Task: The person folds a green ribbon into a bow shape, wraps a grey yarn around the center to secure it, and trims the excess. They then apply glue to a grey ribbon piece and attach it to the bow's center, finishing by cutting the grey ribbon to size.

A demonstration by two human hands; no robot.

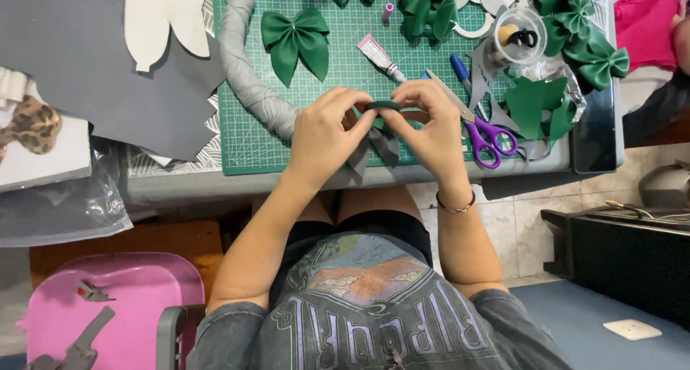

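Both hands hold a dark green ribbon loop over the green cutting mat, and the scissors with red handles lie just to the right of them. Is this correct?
Not quite: the scissors have purple handles, not red. The head view shows this. The rest holds: the left hand and right hand pinch a dark green ribbon loop over the green cutting mat, with the scissors just to their right.

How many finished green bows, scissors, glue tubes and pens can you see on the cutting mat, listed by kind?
Green bows, separate and whole: 2, one at top left, one at right; the top cluster is too bunched to count
Purple-handled scissors: 1
Glue tube: 1
Blue pen: 1
Total: 5
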